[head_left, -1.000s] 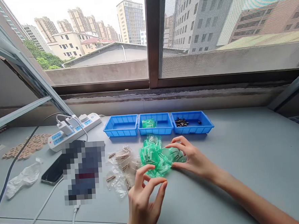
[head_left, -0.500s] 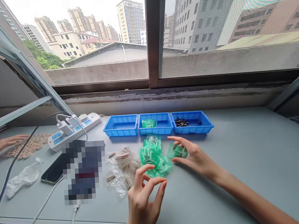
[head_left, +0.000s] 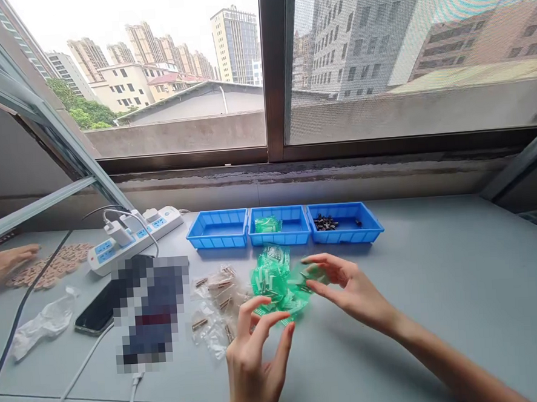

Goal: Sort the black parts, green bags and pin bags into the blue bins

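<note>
My right hand [head_left: 346,284] pinches a small green plastic packet [head_left: 313,273] with thin metal pieces showing in it. It hovers at the right side of a pile of similar green packets [head_left: 271,281], which hold white plugs and metal pieces. In front of that pile is my left hand [head_left: 254,347], its thumb and fingers apart with nothing between them. To the left of the pile lie several clear plastic bags [head_left: 220,298], each with brownish metal pins or screws inside.
Three blue bins stand in a row: a bare left bin [head_left: 217,229], a middle bin [head_left: 293,238] with green packets, and a right bin [head_left: 346,237] with black parts. Leftward are a power strip [head_left: 136,236], phones [head_left: 96,311], cables, crumpled plastic [head_left: 46,318] and another person's hand [head_left: 12,262] by wooden pieces.
My right hand has moved slightly left with the green packet, over the pile's edge. My left hand has shifted a little left. The other person's hand has drawn back leftward.
</note>
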`<state>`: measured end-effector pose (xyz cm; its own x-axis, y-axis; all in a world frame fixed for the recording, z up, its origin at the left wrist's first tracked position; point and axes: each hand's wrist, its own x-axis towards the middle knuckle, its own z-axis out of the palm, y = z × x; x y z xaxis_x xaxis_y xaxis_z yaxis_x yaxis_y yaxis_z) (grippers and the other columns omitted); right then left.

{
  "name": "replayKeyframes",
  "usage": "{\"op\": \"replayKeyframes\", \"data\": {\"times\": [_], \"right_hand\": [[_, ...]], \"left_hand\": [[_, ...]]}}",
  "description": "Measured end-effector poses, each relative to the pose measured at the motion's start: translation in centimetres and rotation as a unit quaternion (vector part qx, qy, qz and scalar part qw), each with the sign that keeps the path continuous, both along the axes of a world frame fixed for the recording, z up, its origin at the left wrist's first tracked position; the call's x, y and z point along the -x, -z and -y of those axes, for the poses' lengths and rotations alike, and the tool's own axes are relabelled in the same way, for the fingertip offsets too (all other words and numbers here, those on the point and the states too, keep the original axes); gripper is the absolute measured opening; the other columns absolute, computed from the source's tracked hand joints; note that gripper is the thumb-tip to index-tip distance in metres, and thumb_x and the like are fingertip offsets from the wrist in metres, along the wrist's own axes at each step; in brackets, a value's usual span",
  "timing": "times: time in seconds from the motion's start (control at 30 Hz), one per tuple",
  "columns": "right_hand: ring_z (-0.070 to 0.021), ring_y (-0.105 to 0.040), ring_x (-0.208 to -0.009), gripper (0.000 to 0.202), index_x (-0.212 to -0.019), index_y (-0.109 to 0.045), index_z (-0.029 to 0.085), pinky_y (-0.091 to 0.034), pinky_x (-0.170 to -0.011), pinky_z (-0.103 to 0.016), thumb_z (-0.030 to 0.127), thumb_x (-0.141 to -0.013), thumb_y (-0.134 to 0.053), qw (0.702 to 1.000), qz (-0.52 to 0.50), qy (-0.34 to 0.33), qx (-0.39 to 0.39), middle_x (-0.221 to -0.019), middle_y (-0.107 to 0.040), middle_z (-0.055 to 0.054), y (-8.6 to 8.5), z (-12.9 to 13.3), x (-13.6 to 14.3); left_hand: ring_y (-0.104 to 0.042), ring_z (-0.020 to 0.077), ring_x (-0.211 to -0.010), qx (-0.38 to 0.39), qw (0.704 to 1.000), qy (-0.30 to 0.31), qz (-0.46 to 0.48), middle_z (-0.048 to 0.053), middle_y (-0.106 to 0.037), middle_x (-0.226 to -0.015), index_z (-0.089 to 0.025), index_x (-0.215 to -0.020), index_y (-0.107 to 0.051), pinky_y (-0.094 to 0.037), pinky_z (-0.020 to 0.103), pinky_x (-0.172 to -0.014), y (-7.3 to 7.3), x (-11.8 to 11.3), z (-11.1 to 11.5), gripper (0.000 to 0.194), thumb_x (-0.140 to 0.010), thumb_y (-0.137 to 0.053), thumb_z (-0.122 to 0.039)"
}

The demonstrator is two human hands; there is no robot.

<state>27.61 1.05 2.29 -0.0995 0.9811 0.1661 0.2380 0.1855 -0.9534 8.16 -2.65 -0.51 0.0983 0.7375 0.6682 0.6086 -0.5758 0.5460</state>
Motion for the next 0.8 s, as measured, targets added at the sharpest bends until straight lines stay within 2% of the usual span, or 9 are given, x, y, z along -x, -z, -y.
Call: {"op": "replayKeyframes", "data": {"times": [0.17,0.3,0.43,0.6,0.7,0.8], "right_hand": [[-0.0193,-0.068,-0.08,0.023,-0.092,-0.066,0.022,-0.058,-0.075,-0.035,0.036,-0.075,-0.07,0.996,-0.023,-0.081,0.027,-0.088,-0.072,-0.004,-0.6,0.7,0.6],[-0.0191,-0.067,-0.079,0.021,-0.088,-0.068,0.021,-0.057,-0.072,-0.034,0.033,-0.071,-0.072,0.994,-0.031,-0.1,0.037,-0.084,-0.072,-0.003,-0.9,0.9,0.7],[-0.0193,-0.067,-0.078,0.02,-0.086,-0.069,0.02,-0.053,-0.06,-0.028,0.03,-0.07,-0.073,0.991,-0.039,-0.108,0.061,-0.082,-0.072,-0.004,-0.9,0.9,0.8],[-0.0209,-0.066,-0.084,0.027,-0.088,-0.073,0.021,-0.05,-0.057,-0.026,0.027,-0.062,-0.08,0.985,-0.066,-0.143,0.075,-0.085,-0.073,-0.004,-1.0,1.0,0.6],[-0.0197,-0.066,-0.083,0.032,-0.094,-0.073,0.023,-0.05,-0.056,-0.025,0.019,-0.063,-0.077,0.981,-0.049,-0.178,0.059,-0.09,-0.074,-0.003,-1.4,1.2,0.5],[-0.0175,-0.066,-0.079,0.021,-0.09,-0.075,0.023,-0.05,-0.056,-0.024,0.017,-0.07,-0.071,0.983,-0.024,-0.176,0.033,-0.089,-0.074,-0.003,-1.6,1.4,0.5]], "left_hand": [[-0.053,0.0096,-0.057,0.027,0.999,-0.043,-0.02,0.007,-0.06,-0.101,-0.021,-0.075,-0.065,-0.05,0.023,-0.052,-0.1,0.0,0.0,0.025,-0.089,-0.056,-0.04],[-0.052,0.0087,-0.053,0.031,0.998,-0.055,-0.007,0.007,-0.059,-0.1,-0.02,-0.074,-0.059,-0.049,0.023,-0.049,-0.1,-0.1,0.0,0.029,-0.088,-0.056,-0.045],[-0.052,0.008,-0.053,0.008,1.0,-0.009,-0.007,0.006,-0.059,-0.099,-0.021,-0.089,-0.058,-0.049,0.021,-0.049,-0.1,-0.2,-0.1,0.02,-0.092,-0.051,-0.039],[-0.055,0.007,-0.055,-0.028,0.998,0.034,-0.045,0.006,-0.059,-0.1,-0.021,-0.088,-0.055,-0.046,0.018,-0.044,-0.4,0.1,-0.3,0.005,-0.09,-0.055,-0.025],[-0.056,0.0078,-0.056,-0.026,0.999,0.026,-0.031,0.007,-0.059,-0.1,-0.02,-0.088,-0.055,-0.046,0.019,-0.044,-0.4,0.2,-0.3,0.003,-0.09,-0.055,-0.022],[-0.054,0.0077,-0.056,-0.019,1.0,0.008,0.006,0.006,-0.058,-0.101,-0.021,-0.087,-0.056,-0.049,0.021,-0.049,-0.3,0.0,-0.2,0.008,-0.092,-0.053,-0.026]]}}
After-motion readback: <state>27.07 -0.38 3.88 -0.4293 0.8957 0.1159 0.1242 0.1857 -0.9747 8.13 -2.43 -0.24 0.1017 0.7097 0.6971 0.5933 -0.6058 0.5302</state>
